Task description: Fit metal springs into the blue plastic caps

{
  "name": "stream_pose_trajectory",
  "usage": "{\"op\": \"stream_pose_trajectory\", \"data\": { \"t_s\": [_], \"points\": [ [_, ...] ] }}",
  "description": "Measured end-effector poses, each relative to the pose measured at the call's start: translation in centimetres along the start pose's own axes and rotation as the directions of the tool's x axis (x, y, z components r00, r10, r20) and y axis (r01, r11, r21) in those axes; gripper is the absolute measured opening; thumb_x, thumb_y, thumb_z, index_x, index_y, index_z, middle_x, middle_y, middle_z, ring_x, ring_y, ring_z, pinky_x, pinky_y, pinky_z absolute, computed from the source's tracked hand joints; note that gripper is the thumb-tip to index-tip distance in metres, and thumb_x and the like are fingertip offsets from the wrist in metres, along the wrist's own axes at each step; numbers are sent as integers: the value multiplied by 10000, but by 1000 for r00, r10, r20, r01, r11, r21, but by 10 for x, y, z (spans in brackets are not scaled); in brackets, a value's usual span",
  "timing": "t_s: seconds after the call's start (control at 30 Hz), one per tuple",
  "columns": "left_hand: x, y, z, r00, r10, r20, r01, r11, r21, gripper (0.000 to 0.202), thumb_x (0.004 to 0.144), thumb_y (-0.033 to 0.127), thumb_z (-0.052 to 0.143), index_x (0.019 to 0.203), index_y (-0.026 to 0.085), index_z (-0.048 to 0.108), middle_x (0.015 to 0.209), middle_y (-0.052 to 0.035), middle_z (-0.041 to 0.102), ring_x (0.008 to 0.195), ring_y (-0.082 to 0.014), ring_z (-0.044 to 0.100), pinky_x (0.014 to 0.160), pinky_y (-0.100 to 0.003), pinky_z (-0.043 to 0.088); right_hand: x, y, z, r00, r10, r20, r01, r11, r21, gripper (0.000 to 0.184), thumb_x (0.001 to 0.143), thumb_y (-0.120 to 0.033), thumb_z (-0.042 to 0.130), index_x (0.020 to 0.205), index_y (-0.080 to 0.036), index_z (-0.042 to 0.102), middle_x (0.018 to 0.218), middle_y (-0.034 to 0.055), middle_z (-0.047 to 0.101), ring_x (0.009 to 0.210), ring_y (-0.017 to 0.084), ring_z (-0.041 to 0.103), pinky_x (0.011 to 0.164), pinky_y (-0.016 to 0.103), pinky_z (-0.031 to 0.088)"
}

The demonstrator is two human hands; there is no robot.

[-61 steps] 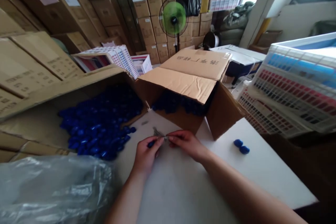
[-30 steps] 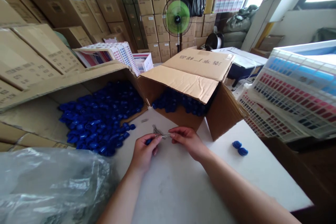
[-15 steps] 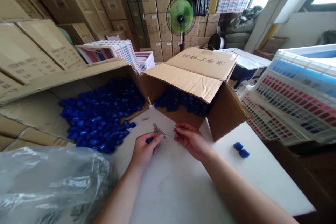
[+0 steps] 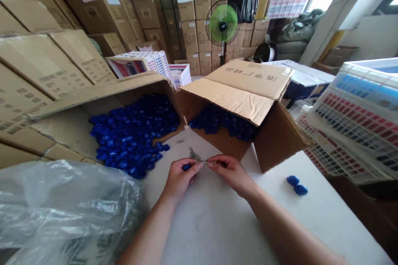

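My left hand (image 4: 183,174) is closed, pinching a thin metal spring (image 4: 200,161) between thumb and forefinger. A blue plastic piece (image 4: 186,167) is tucked in the same hand, mostly covered by the fingers. At the spring's other end, the fingertips of my right hand (image 4: 228,172) are pressed together on it. Just beyond the hands lies a small heap of metal springs (image 4: 191,152) on the white table (image 4: 202,232). Another short metal piece (image 4: 180,141) rests farther back. Two blue plastic pieces (image 4: 297,185) sit together to the right.
An open carton (image 4: 65,132) on the left spills many blue pieces (image 4: 130,132). A second carton (image 4: 270,140) at the back holds more under its flap. Clear plastic bag (image 4: 71,207) at front left, mesh crates (image 4: 357,120) at right, green fan (image 4: 222,25) behind.
My right hand has moved left to meet the spring held in my left hand, closing the gap between them. The whole view has shifted slightly.
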State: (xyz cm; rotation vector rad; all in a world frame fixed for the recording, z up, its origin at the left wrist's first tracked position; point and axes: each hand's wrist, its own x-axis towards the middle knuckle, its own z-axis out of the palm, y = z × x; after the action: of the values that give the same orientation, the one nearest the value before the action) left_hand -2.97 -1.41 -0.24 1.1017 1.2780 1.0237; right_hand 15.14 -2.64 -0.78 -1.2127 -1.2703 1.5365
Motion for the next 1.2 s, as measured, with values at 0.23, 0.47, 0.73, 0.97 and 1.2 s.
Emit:
{"op": "stream_pose_trajectory", "data": {
  "t_s": [0.23, 0.47, 0.73, 0.97, 1.2],
  "points": [
    [-2, 1, 0, 999, -23, 30, 21, 999, 49, 344, 646, 440, 780, 689, 122, 656, 448, 40, 469, 404, -56, 397, 401, -182, 262, 1, 3, 3, 999, -10, -42, 12, 999, 38, 610, 729, -603, 670, 1086, -110, 629, 652, 1, 261, 590, -26, 241, 513, 83, 203],
    [-3, 3, 1, 998, -17, 68, 13, 998, 57, 357, 651, 454, 771, 638, 116, 654, 432, 39, 451, 410, -60, 396, 412, -192, 276, 1, -1, 3, 1000, -6, 22, 4, 998, 62, 553, 794, -595, 604, 1055, -109, 568, 726, 9, 375, 619, -30, 303, 547, 67, 258],
    [-1, 3, 1, 1000, 5, 30, -8, 995, 99, 364, 614, 399, 806, 826, 119, 710, 548, 14, 570, 448, -55, 443, 427, -177, 327, 0, -1, 5, 1000, 2, -13, -2, 1000, 6, 509, 856, -593, 519, 940, -92, 540, 756, 12, 443, 617, -38, 316, 585, 60, 279],
    [-3, 4, 1, 998, 3, 62, -6, 998, 60, 285, 659, 329, 765, 862, 140, 697, 586, 23, 567, 458, -49, 449, 440, -173, 343, -2, -1, 7, 999, 5, -36, -7, 999, -38, 553, 846, -622, 513, 872, -71, 542, 708, 15, 420, 608, -31, 311, 573, 69, 262],
    [-2, 2, 1, 998, 0, 62, -3, 999, 52, 330, 655, 402, 779, 827, 138, 680, 551, 28, 545, 454, -57, 442, 435, -178, 330, 1, 2, 6, 993, 102, -60, -96, 991, 99, 611, 816, -662, 526, 1098, -121, 558, 682, 3, 372, 571, -24, 281, 518, 81, 231]
  ]
}}
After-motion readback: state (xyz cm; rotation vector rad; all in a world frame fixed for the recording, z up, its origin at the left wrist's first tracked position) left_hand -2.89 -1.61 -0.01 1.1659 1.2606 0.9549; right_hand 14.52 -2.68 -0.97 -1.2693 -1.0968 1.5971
